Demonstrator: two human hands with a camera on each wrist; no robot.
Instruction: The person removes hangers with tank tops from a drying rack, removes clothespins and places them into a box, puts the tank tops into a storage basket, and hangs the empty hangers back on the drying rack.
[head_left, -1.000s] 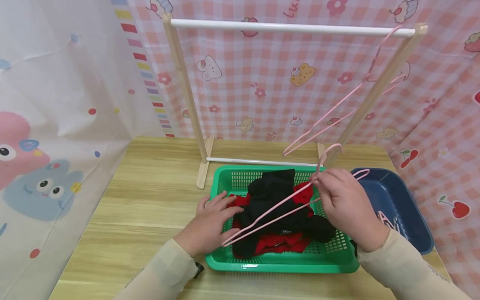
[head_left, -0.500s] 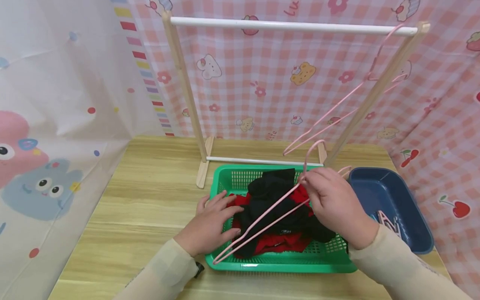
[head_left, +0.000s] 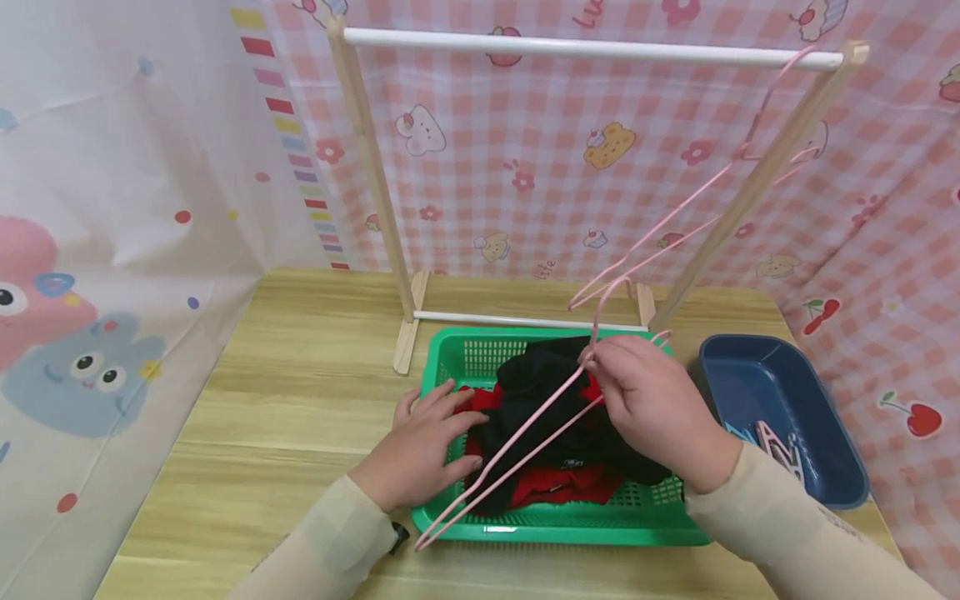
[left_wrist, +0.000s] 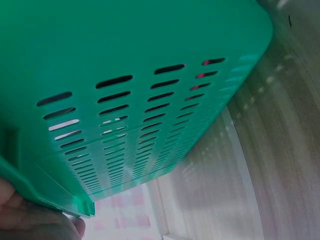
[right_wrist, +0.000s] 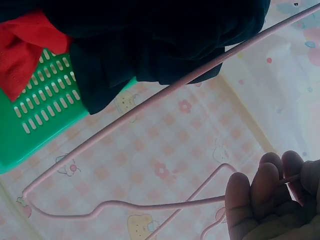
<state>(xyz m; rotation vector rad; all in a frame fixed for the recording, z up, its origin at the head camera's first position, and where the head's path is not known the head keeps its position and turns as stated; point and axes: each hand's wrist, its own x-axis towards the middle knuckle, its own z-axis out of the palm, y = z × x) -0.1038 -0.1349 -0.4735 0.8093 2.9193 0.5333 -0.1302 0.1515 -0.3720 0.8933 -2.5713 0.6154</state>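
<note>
My right hand (head_left: 656,408) pinches a pink wire hanger (head_left: 534,417) just below its hook. The hanger slants over the green basket (head_left: 585,533), its lower tip out past the basket's front left rim. In the right wrist view, the hanger's long bar (right_wrist: 172,88) crosses in front of the clothes. My left hand (head_left: 420,454) lies over the basket's left rim with fingers spread, touching or close to the clothes. A black garment (head_left: 536,371) with a small pale mark lies crumpled in the basket, on red cloth (head_left: 558,490). The left wrist view shows the basket's slotted side (left_wrist: 150,40).
Behind the basket stands a wooden rack with a white top rod (head_left: 585,48). A second pink hanger (head_left: 681,208) hangs at the rod's right end. On the right, a dark blue tray (head_left: 750,379) holds several clothes pegs (head_left: 780,450).
My right hand has moved left with the hanger, and the hanger's lower tip has shifted left and toward me, beyond the basket rim. My left hand has stayed in place.
</note>
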